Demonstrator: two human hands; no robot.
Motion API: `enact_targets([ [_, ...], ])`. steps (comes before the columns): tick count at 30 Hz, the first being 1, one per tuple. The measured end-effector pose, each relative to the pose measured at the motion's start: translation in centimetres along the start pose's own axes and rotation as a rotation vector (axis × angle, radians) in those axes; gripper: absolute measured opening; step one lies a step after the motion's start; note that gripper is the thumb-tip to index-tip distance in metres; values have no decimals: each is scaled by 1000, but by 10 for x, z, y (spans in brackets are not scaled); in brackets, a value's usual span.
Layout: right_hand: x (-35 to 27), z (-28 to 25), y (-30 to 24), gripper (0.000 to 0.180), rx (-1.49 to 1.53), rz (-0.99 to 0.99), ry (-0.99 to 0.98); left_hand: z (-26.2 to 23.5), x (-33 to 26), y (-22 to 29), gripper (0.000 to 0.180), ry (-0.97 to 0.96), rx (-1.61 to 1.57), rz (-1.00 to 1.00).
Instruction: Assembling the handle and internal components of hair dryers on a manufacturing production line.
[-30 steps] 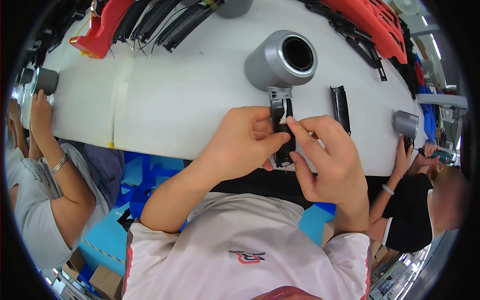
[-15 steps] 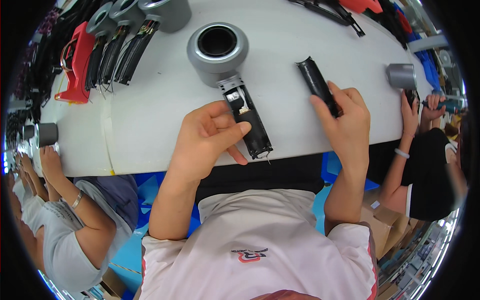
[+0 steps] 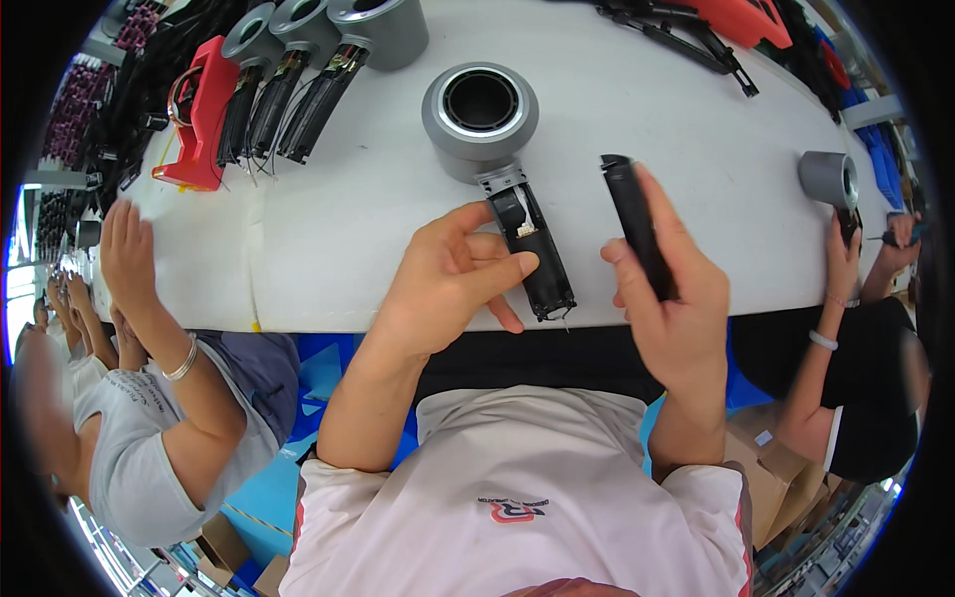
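Grey hair-dryer body [image 3: 480,117] is lying on the white table [image 3: 338,229], open handle [image 3: 532,254] facing me. Left hand [image 3: 448,284] is steadying that handle, fingers loosely curled on it. Right hand [image 3: 671,289], just right of the dryer, is gripping the black handle cover [image 3: 637,224], seemingly for fitting.

Beside the grey hair dryer [image 3: 480,111] on the white table [image 3: 328,229], the right hand [image 3: 668,289] hides the lower end of the black handle cover [image 3: 637,221]. The left hand [image 3: 448,284] masks one side of the dryer's open handle [image 3: 532,254]. Wiring inside the handle is too small to tell apart.
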State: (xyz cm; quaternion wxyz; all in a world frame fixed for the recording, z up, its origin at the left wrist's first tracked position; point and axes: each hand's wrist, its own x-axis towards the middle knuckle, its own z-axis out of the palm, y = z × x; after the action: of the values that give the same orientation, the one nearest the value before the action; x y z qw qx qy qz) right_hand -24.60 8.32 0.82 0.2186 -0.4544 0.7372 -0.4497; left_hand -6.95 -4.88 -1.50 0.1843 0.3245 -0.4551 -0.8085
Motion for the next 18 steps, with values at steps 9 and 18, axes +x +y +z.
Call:
enact_targets([
  [9, -10, 54, -21, 53, -446, -208, -7, -13, 2, -12, 47, -50, 34, 2],
  [18, -10, 55, -54, 48, -775, -220, -87, -11, -1, -2, 42, -124, 53, 23],
])
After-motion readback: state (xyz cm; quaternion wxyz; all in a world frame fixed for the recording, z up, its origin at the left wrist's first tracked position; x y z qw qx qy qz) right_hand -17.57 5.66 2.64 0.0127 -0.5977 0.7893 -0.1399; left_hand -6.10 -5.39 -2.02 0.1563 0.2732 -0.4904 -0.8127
